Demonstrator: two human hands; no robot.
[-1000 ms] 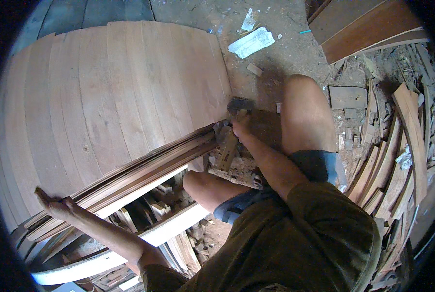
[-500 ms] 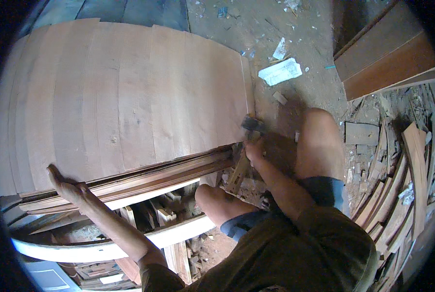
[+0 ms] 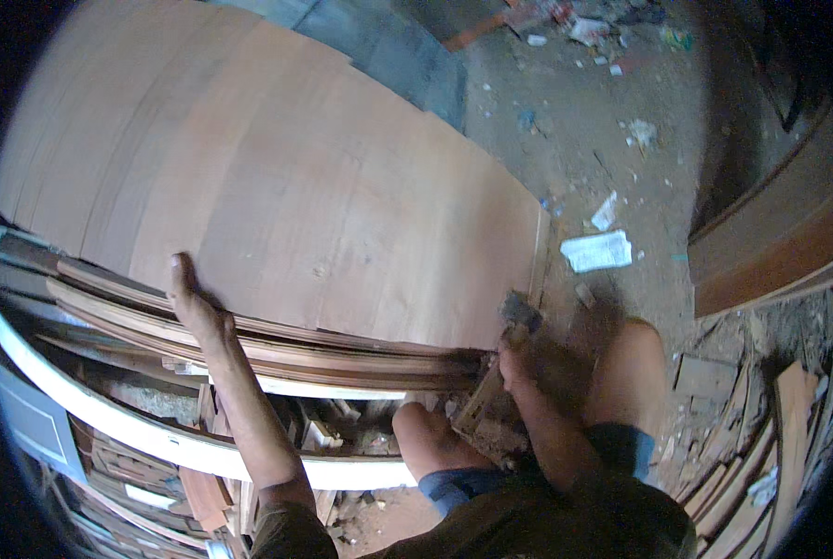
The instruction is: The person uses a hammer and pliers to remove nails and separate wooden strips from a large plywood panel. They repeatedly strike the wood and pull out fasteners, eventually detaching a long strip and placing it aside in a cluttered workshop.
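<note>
A wide wooden panel (image 3: 277, 196) of joined planks lies across the left and middle. My left hand (image 3: 199, 312) grips its near edge, with one digit stretched over the top face; the other fingers are hidden. Under the panel's near edge, thin wooden boards (image 3: 342, 361) are stacked. My right hand (image 3: 516, 363) is closed around a hammer (image 3: 521, 312) close to its dark head, beside the panel's near right corner. The lower part of the hammer is hard to make out in the shadow.
A curved white rim (image 3: 202, 452) runs below the stack, among wood offcuts. Long scrap strips (image 3: 789, 438) are heaped at the right, below a brown wooden piece of furniture (image 3: 780, 242). White paper (image 3: 596, 252) and litter lie on the floor. My bent knees flank the right hand.
The view has turned, so the panel now appears tilted and lower at the right. Both hands keep about the same places at the panel's edge and corner.
</note>
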